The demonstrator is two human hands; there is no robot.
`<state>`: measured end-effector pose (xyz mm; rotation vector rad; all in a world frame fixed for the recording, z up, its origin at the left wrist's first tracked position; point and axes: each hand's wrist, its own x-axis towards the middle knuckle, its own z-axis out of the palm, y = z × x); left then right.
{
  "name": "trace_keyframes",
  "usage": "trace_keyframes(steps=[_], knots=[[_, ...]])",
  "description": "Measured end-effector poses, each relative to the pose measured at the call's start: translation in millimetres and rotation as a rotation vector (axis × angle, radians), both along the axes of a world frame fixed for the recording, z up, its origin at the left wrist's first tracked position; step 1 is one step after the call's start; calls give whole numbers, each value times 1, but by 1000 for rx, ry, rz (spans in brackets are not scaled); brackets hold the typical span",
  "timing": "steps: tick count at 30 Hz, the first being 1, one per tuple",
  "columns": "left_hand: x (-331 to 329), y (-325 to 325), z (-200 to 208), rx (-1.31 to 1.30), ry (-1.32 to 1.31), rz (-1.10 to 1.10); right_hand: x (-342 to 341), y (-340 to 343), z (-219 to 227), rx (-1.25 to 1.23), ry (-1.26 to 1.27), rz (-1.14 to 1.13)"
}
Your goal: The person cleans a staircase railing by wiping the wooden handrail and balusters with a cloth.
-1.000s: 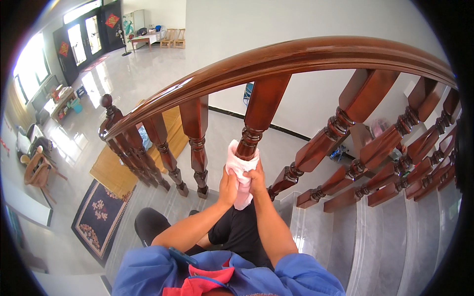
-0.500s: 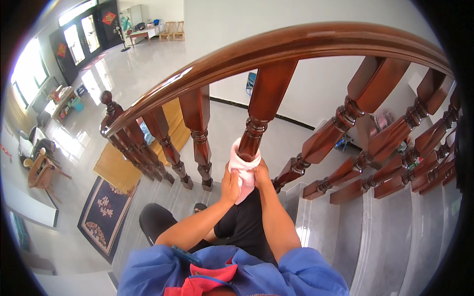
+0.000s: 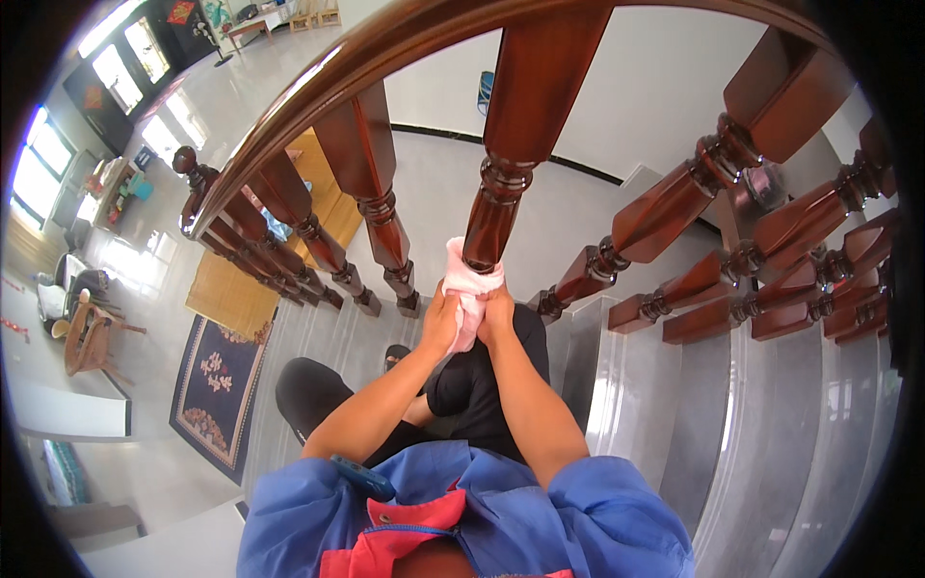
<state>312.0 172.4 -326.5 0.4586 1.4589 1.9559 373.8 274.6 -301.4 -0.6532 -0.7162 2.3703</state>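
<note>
A pink cloth [image 3: 471, 280] is wrapped around the lower part of a dark red-brown wooden baluster [image 3: 501, 207]. My left hand [image 3: 441, 321] grips the cloth on its left side, fingers closed round it. From the right, my right hand [image 3: 497, 310] presses and holds the same cloth. A loose end of it hangs down between the two hands. The baluster's foot is hidden behind the cloth and hands. Above, the baluster joins the curved glossy handrail [image 3: 424, 34].
More balusters [image 3: 665, 207] stand close on both sides. Grey stair steps [image 3: 694, 405] run along the right. Down to the left are a dark patterned rug [image 3: 220, 385], a yellow-brown mat [image 3: 231, 301] and a wooden chair [image 3: 92, 337]. My bent knees are below my hands.
Both hands and the cloth have slid down the baluster, toward its foot. My view has come closer and lower, so the handrail sits higher in the picture.
</note>
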Motion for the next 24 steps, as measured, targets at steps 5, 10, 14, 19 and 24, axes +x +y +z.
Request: trace_keyframes(steps=[5, 10, 14, 19, 24], knots=[[-22, 9, -18, -119, -375, -32, -15, -31, -27, 292, -284, -190], [-37, 13, -22, -136, -290, -146, -23, -48, -66, 516, -440, -209], [-1, 3, -18, -34, -251, -79, -26, -19, -67, 447, -342, -152], [1, -4, -30, 52, -321, -1, -30, -27, -66, 556, -383, -198], [-50, 29, -30, -219, -230, -178, -25, -41, -69, 665, -497, -226]])
